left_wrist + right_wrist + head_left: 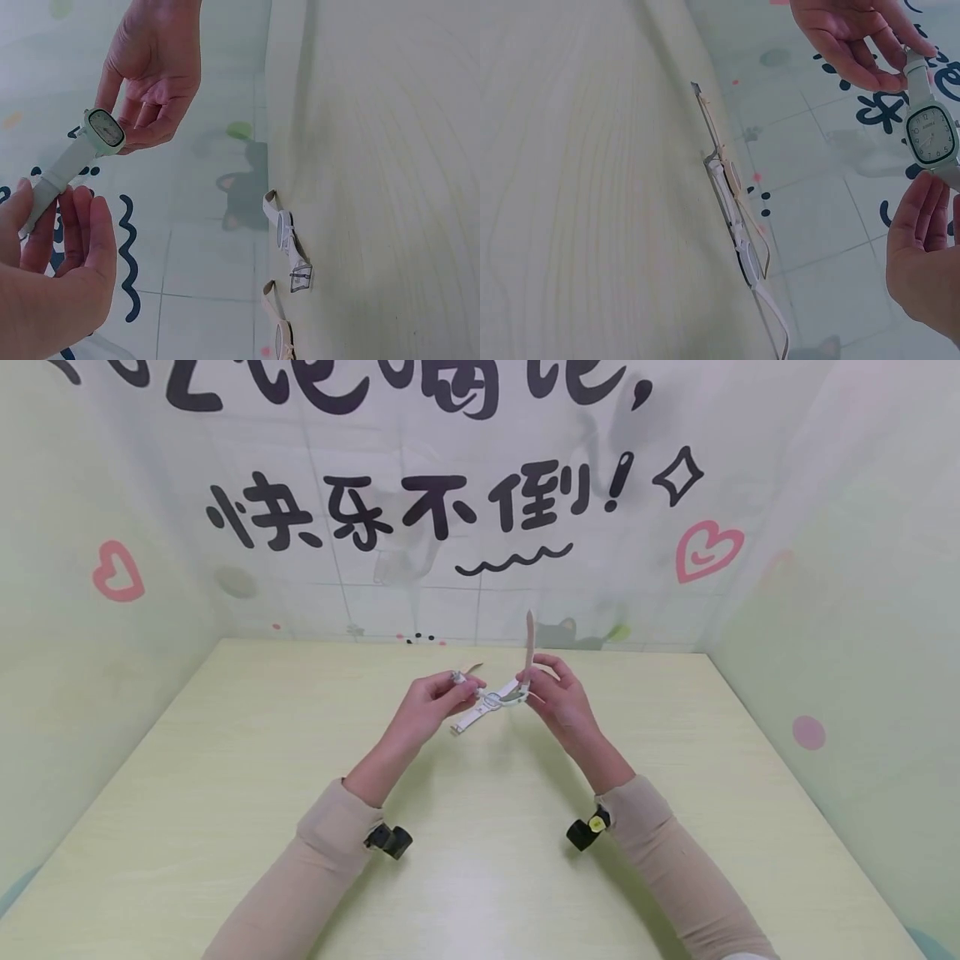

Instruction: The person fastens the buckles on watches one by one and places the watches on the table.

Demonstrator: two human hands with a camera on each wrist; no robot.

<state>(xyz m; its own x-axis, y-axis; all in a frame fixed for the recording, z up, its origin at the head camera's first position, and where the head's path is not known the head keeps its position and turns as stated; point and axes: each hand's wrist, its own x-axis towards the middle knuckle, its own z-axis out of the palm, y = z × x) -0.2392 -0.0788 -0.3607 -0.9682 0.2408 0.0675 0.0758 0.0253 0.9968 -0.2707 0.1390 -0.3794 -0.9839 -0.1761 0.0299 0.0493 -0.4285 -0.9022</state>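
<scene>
My L hand [433, 700] is clamped on the buckle-end strap [919, 84] of the mint-white wristwatch [103, 131]; my R hand [564, 702] pinches it nr. the dial [931, 136], approx. at the free strap [529, 639]. Posn.: above the table [465, 860]; white watch [284, 231] and beige watch [282, 341] lie on it. Step, I judge: strap handling, unfastened. Next prob. calls for R steadying, L bringing strap ends tog. w/o twist.

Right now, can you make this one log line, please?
held watch: raised above table | left hand: grips its strap | right hand: holds it near its case | white watch, beige watch: on table
</scene>
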